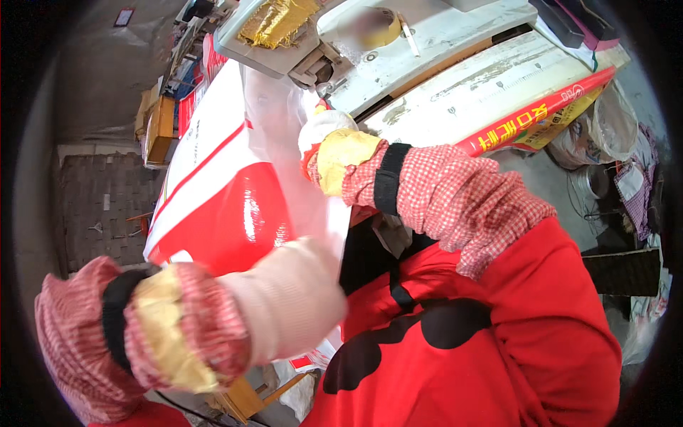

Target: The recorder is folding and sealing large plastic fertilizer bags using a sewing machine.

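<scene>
A large red and white plastic sack point(220, 178) with a clear inner liner stretches from the machine at the top down to my lap. My left hand point(284, 299), in a pale knit glove with a checked sleeve cover, grips the sack's near edge. Up by the machine, my right hand point(331, 146), in a white and yellow glove, holds the sack's upper edge next to the sewing head point(324, 60).
A grey-white machine table point(455, 78) with a ruler strip fills the top. A roll of tape point(377, 28) and yellow thread scraps point(274, 21) lie on it. Folded red-edged sacks point(541, 117) hang at its right. Stacked sacks and boxes point(167, 121) stand at left.
</scene>
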A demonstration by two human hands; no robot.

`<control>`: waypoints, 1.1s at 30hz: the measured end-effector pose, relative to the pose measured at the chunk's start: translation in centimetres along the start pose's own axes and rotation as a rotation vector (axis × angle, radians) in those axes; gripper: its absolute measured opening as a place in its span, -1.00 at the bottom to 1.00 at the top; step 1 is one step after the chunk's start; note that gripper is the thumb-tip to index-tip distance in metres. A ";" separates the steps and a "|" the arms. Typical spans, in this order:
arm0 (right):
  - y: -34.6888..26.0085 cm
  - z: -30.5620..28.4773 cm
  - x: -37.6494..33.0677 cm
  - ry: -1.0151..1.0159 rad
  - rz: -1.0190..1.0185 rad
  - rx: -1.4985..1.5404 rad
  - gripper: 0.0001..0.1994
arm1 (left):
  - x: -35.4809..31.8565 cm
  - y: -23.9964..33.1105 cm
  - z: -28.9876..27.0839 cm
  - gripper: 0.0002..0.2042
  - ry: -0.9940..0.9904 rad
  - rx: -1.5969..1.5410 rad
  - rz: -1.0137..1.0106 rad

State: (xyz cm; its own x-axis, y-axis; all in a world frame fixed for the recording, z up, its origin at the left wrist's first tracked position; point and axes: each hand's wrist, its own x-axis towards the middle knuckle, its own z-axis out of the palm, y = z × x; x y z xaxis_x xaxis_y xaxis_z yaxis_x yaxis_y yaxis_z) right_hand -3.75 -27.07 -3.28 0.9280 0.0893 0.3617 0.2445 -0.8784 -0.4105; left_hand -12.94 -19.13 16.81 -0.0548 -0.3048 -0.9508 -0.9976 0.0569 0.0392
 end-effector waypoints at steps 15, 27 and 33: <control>1.1 0.6 4.8 -0.493 0.287 0.093 -0.85 | 2.5 -4.1 -3.6 -0.87 0.291 0.002 -0.098; 4.0 3.9 3.9 -0.088 0.290 0.014 -0.85 | 0.6 -12.7 -0.5 -0.89 0.914 0.425 0.053; 1.4 -6.7 3.3 -0.411 0.324 0.025 -0.72 | 4.9 -10.9 3.6 -0.99 0.952 0.000 -0.056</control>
State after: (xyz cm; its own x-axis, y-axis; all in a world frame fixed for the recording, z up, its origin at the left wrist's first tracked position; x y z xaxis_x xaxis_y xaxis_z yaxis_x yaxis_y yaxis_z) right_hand -2.22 -31.15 2.96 0.9896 -0.0037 -0.1435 -0.0713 -0.8804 -0.4688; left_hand -2.15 -17.84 10.59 -0.0184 -0.9530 -0.3024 -0.9998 0.0187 0.0018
